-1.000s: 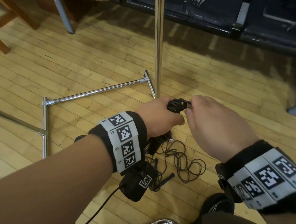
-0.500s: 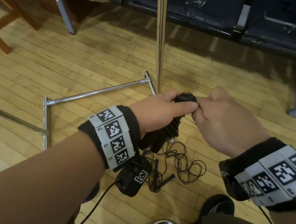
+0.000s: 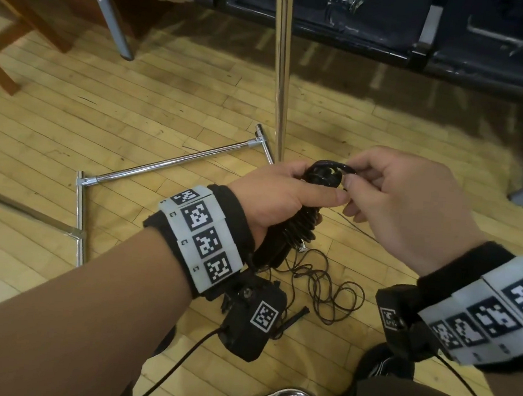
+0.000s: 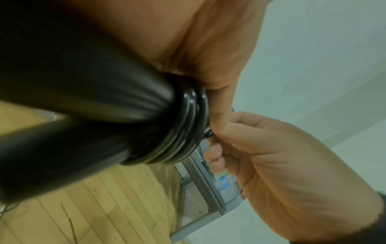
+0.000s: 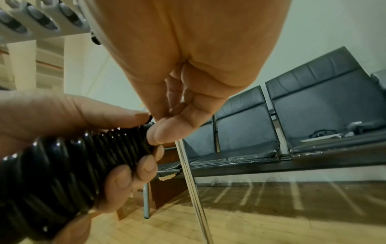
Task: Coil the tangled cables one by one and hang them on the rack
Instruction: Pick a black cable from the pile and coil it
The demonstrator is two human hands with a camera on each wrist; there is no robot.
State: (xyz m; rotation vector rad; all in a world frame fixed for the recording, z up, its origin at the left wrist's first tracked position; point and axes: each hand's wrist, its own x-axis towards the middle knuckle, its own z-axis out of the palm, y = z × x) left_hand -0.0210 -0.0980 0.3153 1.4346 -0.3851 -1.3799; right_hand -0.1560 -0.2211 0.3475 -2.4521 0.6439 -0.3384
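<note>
Head view, thin cables (image 3: 325, 283) tangled underhand — rack pole (image 3: 282, 72) behind

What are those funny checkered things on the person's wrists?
Each bare forearm wears a black wristband with a pale grey strip of square black-and-white code tags. The right band matches it. Under each wrist hangs a small black camera box with its own tag, and a thin black wire runs back from it. No gloves on the hands.
</note>
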